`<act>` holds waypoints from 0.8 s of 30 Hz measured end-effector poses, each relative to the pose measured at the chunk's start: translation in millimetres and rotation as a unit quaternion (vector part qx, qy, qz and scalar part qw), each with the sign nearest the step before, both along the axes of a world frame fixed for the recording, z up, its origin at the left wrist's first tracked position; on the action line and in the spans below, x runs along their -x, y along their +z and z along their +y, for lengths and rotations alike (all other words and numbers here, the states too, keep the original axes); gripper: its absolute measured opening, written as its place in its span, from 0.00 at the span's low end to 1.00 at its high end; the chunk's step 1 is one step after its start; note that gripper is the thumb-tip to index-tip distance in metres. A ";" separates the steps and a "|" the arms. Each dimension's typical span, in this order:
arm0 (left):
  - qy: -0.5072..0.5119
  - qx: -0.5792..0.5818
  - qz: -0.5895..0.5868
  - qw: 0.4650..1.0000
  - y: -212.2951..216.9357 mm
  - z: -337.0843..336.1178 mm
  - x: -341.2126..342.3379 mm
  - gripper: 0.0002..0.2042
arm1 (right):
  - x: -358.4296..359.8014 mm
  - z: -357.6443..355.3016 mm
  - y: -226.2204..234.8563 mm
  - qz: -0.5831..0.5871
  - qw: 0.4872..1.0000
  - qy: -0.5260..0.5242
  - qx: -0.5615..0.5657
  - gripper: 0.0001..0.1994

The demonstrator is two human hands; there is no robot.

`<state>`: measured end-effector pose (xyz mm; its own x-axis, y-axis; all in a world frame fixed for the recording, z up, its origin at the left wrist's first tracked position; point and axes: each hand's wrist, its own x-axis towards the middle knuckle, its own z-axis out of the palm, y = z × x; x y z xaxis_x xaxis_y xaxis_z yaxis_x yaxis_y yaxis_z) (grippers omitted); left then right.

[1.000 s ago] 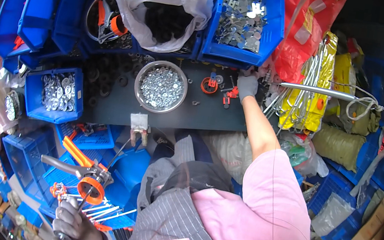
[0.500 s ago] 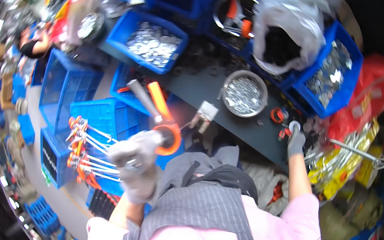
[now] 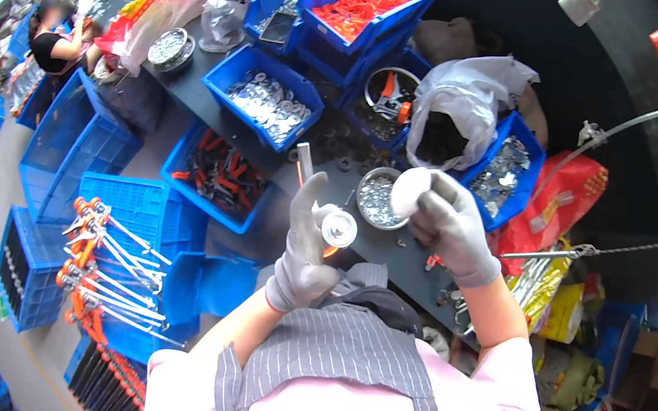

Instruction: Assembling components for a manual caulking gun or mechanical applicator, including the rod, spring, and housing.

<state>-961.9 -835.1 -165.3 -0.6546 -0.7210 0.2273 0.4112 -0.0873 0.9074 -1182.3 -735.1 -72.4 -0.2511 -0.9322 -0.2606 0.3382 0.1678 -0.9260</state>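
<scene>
My left hand (image 3: 301, 256), in a grey glove, is wrapped round an orange-and-metal tool whose silvery round end (image 3: 338, 229) faces up. A metal bar (image 3: 304, 162) of it sticks out beyond my fingers, while most of its body is hidden by the hand. To the right, my gloved right hand (image 3: 457, 236) pinches a flat white disc (image 3: 411, 192) between thumb and fingers. The disc and the tool's round end are apart. Just beyond the disc sits a round metal bowl (image 3: 361, 202) of small shiny parts on the dark bench.
Blue bins hold silvery discs (image 3: 231, 95), orange parts (image 3: 301, 12) and metal pieces (image 3: 533, 163). At left, orange tools with long rods (image 3: 114, 268) lie over a blue crate (image 3: 109, 187). A red bag (image 3: 550, 216) lies right. Another person (image 3: 61, 50) sits far left.
My right hand has come up from the bench's right part and now holds the white disc. My left hand has moved right and turned the tool, bringing its round end towards the right hand.
</scene>
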 end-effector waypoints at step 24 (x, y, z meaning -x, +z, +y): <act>-0.088 0.036 0.133 0.987 -13.9 -11.1 -28.5 0.51 | -103.0 -34.9 64.6 0.565 0.798 0.166 -0.128 0.19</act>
